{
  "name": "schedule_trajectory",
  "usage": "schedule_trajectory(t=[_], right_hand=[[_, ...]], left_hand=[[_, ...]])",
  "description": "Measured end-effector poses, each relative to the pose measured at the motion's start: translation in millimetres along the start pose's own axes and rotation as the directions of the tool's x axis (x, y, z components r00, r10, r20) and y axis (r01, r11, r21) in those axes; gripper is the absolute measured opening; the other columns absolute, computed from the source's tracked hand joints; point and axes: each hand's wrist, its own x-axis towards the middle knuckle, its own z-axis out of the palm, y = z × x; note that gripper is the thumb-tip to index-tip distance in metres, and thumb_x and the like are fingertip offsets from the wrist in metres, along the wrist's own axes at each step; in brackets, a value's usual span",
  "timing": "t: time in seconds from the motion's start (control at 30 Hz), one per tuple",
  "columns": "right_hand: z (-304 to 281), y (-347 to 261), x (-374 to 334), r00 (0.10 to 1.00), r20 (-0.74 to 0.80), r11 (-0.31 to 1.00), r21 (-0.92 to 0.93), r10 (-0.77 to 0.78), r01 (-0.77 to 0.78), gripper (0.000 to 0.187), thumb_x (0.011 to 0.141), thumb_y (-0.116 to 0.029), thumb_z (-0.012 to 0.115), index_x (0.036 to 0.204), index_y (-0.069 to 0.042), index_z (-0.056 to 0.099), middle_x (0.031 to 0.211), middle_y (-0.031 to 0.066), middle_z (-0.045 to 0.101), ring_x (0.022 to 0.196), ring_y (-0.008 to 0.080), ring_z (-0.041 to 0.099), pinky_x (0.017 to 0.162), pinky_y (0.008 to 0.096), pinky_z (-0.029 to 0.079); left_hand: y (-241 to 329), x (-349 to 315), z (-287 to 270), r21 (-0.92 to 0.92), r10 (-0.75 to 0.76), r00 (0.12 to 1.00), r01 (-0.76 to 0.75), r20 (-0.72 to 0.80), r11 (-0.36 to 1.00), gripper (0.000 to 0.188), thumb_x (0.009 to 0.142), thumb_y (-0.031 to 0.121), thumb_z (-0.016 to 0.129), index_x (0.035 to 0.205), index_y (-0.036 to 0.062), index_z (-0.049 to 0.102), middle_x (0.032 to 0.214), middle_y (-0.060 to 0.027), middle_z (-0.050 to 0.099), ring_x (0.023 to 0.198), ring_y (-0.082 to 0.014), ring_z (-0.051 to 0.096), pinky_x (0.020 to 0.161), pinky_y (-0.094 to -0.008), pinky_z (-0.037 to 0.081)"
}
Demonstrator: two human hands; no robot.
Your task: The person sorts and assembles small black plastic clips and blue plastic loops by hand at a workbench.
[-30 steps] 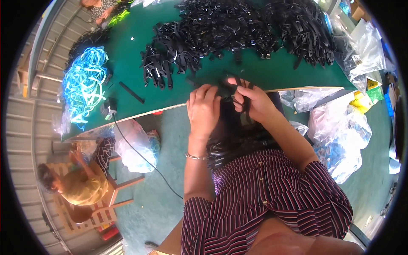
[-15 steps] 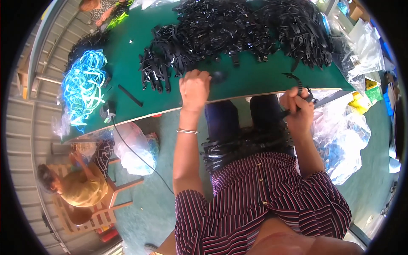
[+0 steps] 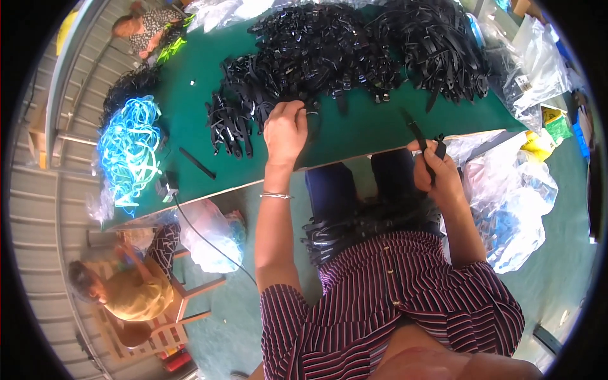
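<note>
My right hand (image 3: 438, 170) grips a black strap (image 3: 415, 128); one end sticks up from the fingers over the table's near edge, and a short piece shows by the knuckles. My left hand (image 3: 285, 134) is over the green table with its fingers curled, at the near side of a large heap of black straps with buckles (image 3: 323, 50). What its fingertips hold, if anything, is hidden behind the hand. Just left of it lies a small bunch of black straps (image 3: 229, 126). More black straps (image 3: 335, 234) lie across my lap.
Bright blue cords (image 3: 130, 149) are piled on the table's left end, near a single black strip (image 3: 197, 163) and a small device (image 3: 166, 187) with a cable. Plastic bags (image 3: 506, 209) fill the right side. One person (image 3: 136, 288) sits at left; another (image 3: 149, 31) is at far left.
My left hand has shifted slightly, its fingers turning toward the heap. In my right hand the strap has swung from curved to straighter, and the hand has come slightly left and down.
</note>
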Motion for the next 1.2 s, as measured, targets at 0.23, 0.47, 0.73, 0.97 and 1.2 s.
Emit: schedule_trajectory(t=[0.23,0.47,0.73,0.97,1.2], right_hand=[[6.1,4.8,3.9,0.998,-0.054,0.986,-0.168,-0.013,0.004,0.023,0.090,-0.016,0.046,0.100,0.002,0.057,0.067,0.0045,0.051,0.052,0.0107,0.045,0.047,0.0216,0.035],[12.5,-2.2,11.4,0.992,0.062,0.987,-0.120,0.112,-0.104,0.024,0.091,-0.015,0.045,0.106,0.003,0.053,0.058,0.0020,0.045,0.050,0.0097,0.043,0.047,0.0213,0.033],[18.6,4.1,12.6,0.996,-0.066,0.976,-0.201,0.066,-0.078,0.020,0.090,-0.015,0.046,0.100,0.001,0.053,0.059,0.0014,0.046,0.052,0.0086,0.045,0.050,0.0207,0.034],[27.9,-11.4,18.2,0.994,0.072,0.976,-0.210,0.078,-0.061,0.018,0.091,-0.015,0.046,0.098,0.000,0.052,0.061,-0.0003,0.049,0.056,0.0071,0.046,0.051,0.0199,0.033],[50.6,-8.4,34.2,0.976,0.218,0.951,-0.300,-0.008,0.075,0.017,0.092,-0.014,0.042,0.098,-0.001,0.053,0.066,0.0008,0.054,0.060,0.0081,0.049,0.055,0.0211,0.037]], left_hand=[[14.7,26.3,24.7,0.487,-0.233,0.955,0.118,0.182,0.865,0.034,0.071,0.044,0.064,0.077,0.0101,0.066,0.079,-0.0093,0.064,0.072,-0.0273,0.064,0.069,-0.0410,0.047],[28.5,44.6,36.8,0.509,-0.505,0.845,0.362,0.174,0.781,0.042,0.071,0.047,0.063,0.087,0.0089,0.066,0.092,-0.0098,0.064,0.086,-0.0263,0.063,0.079,-0.0401,0.042],[28.3,55.6,36.3,0.454,-0.634,0.731,0.489,0.254,0.745,0.033,0.075,0.030,0.057,0.098,0.0064,0.062,0.101,-0.0135,0.062,0.095,-0.0284,0.061,0.085,-0.0401,0.042],[3.6,35.7,20.6,0.019,-0.455,0.878,0.457,0.149,0.889,0.024,0.074,0.022,0.065,0.089,0.0045,0.061,0.079,-0.0113,0.064,0.077,-0.0292,0.063,0.067,-0.0345,0.050],[61.5,-13.7,-48.2,-0.780,-0.313,0.766,0.617,0.562,0.109,0.018,0.087,0.004,0.049,0.105,0.0006,0.051,0.080,-0.0066,0.059,0.067,-0.0120,0.057,0.059,-0.0227,0.047]])
